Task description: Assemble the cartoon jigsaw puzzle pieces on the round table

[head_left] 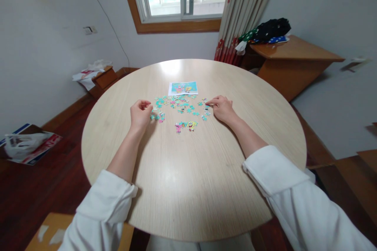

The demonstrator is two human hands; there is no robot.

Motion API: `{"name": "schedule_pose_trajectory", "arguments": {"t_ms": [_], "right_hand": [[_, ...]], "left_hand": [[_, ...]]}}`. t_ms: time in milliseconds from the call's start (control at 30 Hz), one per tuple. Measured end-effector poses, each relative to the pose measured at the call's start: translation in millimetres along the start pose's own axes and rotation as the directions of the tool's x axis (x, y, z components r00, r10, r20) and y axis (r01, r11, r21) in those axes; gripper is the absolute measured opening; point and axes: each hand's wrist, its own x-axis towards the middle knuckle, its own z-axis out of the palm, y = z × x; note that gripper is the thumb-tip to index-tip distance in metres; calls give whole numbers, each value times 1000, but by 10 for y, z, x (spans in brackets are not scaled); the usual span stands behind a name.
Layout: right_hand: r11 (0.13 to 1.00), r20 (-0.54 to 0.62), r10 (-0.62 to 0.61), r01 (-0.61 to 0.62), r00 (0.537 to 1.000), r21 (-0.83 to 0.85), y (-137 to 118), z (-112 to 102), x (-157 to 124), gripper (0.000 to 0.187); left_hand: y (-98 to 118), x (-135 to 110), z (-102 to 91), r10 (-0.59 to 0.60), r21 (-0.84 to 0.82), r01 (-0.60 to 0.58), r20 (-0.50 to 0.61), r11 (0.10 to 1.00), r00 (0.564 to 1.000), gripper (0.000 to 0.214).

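My left hand (141, 114) hovers at the left side of loose jigsaw puzzle pieces (160, 102). Its fingers are curled together; whether a piece is between them I cannot make out. On the right, my right hand (223, 108) has its index finger stretched out, its tip at the small pieces (207, 110) there, with no piece in its grasp. Nearer to me lies a joined section of the puzzle (186, 125), with a pink figure and a yellow one. Behind the pieces is a printed reference picture (183, 88) with a turquoise background.
The round wooden table (176, 188) fills the middle. A wooden desk (294, 49) with dark and blue dotted cloth (272, 31) stands at the back right, beside a curtain (247, 4). A cardboard box (50, 231) is at the lower left, and a plastic bag (25, 145) lies farther left.
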Motion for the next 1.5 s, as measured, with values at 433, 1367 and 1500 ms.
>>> {"name": "schedule_pose_trajectory", "arguments": {"t_ms": [433, 1367, 1500], "right_hand": [[999, 26, 36, -35, 999, -38, -58, -23, -8, 36], [1000, -20, 7, -8, 1000, -29, 21, 34, 12, 38], [999, -2, 24, -24, 1000, -33, 11, 23, 9, 38]], "left_hand": [[-99, 75, -26, -59, -60, 54, -96, 997, 994, 8], [41, -29, -9, 62, 6, -63, 36, 998, 997, 4], [50, -38, -9, 43, 35, -46, 72, 998, 996, 3]]}}
